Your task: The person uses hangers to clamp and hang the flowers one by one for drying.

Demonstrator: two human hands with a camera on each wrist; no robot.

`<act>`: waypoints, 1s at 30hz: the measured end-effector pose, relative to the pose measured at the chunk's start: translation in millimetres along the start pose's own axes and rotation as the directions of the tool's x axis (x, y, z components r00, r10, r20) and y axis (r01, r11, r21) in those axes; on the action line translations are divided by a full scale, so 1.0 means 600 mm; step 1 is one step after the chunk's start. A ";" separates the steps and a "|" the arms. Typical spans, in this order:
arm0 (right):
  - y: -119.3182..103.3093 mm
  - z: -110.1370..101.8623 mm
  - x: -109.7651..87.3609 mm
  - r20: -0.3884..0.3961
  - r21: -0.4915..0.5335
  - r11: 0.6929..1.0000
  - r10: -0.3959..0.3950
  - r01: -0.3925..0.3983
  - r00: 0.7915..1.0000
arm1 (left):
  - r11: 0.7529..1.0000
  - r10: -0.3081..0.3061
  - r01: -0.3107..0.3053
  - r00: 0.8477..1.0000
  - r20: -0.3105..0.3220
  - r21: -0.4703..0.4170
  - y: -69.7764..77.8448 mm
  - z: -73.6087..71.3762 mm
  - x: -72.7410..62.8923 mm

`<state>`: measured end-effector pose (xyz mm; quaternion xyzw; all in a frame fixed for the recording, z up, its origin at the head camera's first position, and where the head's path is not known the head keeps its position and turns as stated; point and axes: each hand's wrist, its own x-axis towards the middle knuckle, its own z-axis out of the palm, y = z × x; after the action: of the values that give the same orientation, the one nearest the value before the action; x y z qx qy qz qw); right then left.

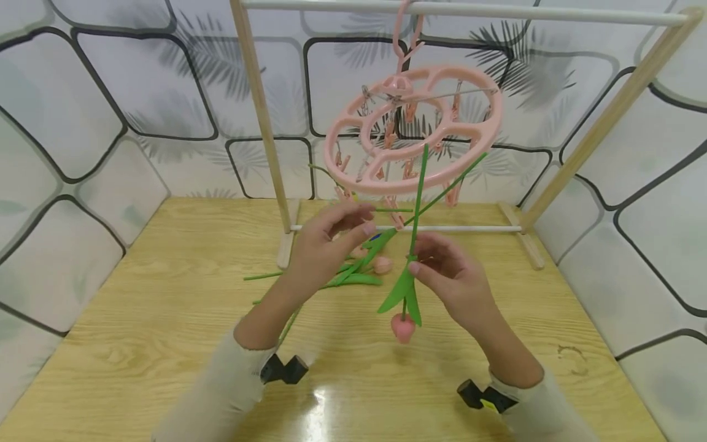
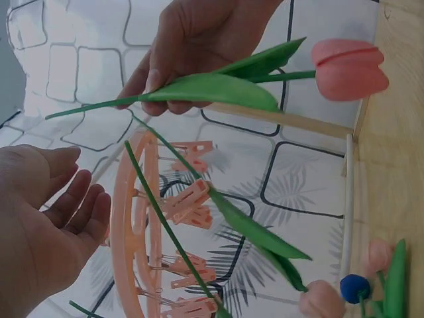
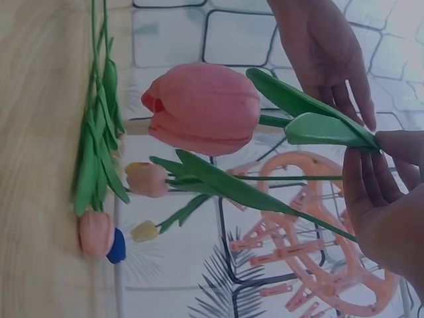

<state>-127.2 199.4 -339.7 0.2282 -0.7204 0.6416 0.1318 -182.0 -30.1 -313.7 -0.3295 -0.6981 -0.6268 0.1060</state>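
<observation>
My right hand [image 1: 455, 279] pinches an artificial pink tulip [image 1: 404, 328] by its stem where the green leaves [image 3: 324, 129] begin. The bloom hangs downward and the bare stem points up in front of a pink round clip hanger [image 1: 491, 129]. My left hand [image 1: 326, 245] is just left of it, fingers relaxed and holding nothing. In the left wrist view that hand [image 2: 56, 225] is beside the hanger's ring. Pink clips [image 2: 189, 199] dangle from the ring, and a pale pink tulip [image 2: 321, 299] hangs bloom-down from them. A yellow tulip [image 3: 144, 230] hangs behind in the right wrist view.
The hanger hooks over the white top rod [image 1: 497, 11] of a wooden-legged rack [image 1: 259, 104]. Several tulips [image 1: 353, 279] lie on the wooden table [image 1: 166, 307] behind my left hand, a blue bloom [image 3: 116, 246] among them. Patterned panels [image 1: 99, 110] surround the table's back and sides.
</observation>
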 end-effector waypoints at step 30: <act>-0.014 -0.103 0.026 -0.262 0.121 0.976 -0.145 0.181 0.954 | 0.905 -0.160 -0.054 0.876 0.455 0.421 0.041 0.050 0.211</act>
<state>-142.6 257.0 -316.2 0.2129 -0.6284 0.7024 0.2577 -255.6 39.6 -228.3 -0.4237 -0.8299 -0.3625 -0.0191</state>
